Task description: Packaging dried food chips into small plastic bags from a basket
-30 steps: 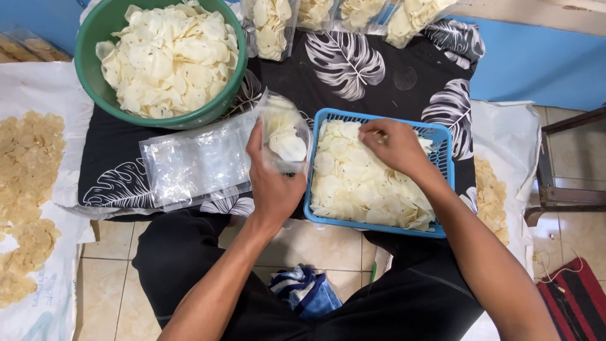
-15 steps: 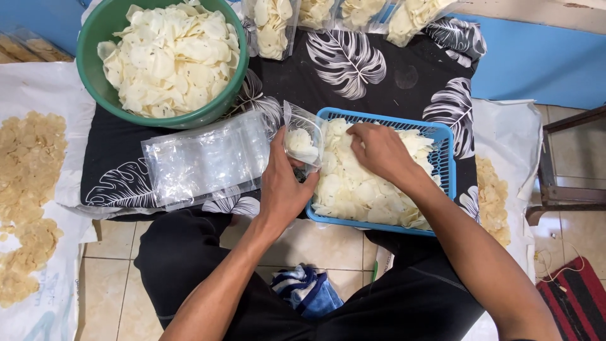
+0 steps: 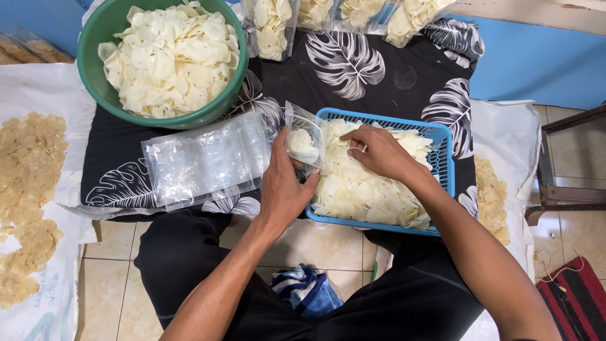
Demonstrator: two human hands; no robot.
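Observation:
My left hand (image 3: 284, 186) holds a small clear plastic bag (image 3: 303, 136) upright at the left rim of a blue plastic basket (image 3: 445, 165); a few pale chips sit in the bag. The basket is full of thin white chips (image 3: 360, 189). My right hand (image 3: 377, 150) lies palm down on those chips near the basket's far left side, fingers curled on some of them. A stack of empty clear bags (image 3: 205, 158) lies flat just left of my left hand.
A green bowl (image 3: 95, 95) heaped with white chips stands at the back left. Several filled bags (image 3: 274, 25) line the far edge of the black leaf-print cloth (image 3: 379, 69). Yellowish chips (image 3: 28, 189) are spread on white sheets at both sides. A wooden stool (image 3: 568, 164) stands right.
The left hand has kept the bag at the basket's left rim, lowering it slightly. The right hand has moved left across the chips toward the bag's mouth.

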